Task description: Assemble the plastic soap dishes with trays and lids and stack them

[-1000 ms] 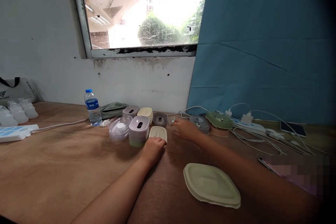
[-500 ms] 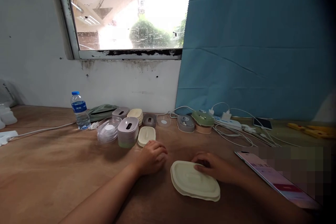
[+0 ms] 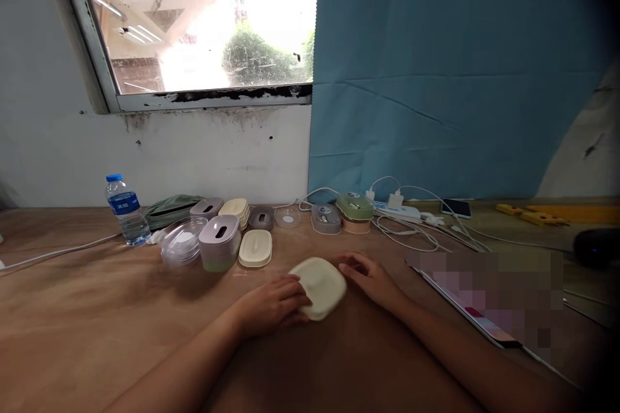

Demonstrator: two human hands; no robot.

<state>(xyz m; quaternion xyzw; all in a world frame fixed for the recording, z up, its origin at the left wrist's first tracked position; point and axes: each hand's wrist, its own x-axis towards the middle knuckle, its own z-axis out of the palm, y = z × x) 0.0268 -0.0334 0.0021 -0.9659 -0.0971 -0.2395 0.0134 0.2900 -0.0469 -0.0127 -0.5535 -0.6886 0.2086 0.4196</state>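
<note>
Pale lid (image 3: 324, 289), now shifted to curled left hand (image 3: 274, 302), gripped at edge; apparently released from half-spread right hand (image 3: 372, 279) just beside.

Pale cream, lilac and sage green over a mottled brown table (image 3: 121, 322).
Plain pale cream on the lid (image 3: 323, 284) closest to the table's near edge, also on the second lid (image 3: 256, 248) and the lid stack (image 3: 233, 209) toward the far edge. Pale lilac on the tub (image 3: 217, 248), with a dark slot (image 3: 221, 232) and a green bottom; grey on the small box (image 3: 325, 219), sage green over tan on the box pair (image 3: 355, 206). Along the far edge, toward the left, bright blue on cap (image 3: 113, 177) and white-lettered label (image 3: 123, 202) of the clear bottle (image 3: 138, 231); dull green on the pouch (image 3: 174, 210). Yellow on the long object (image 3: 581, 213) toward the far right corner. Plain blue on the cloth (image 3: 411, 77) behind the far edge.
</note>
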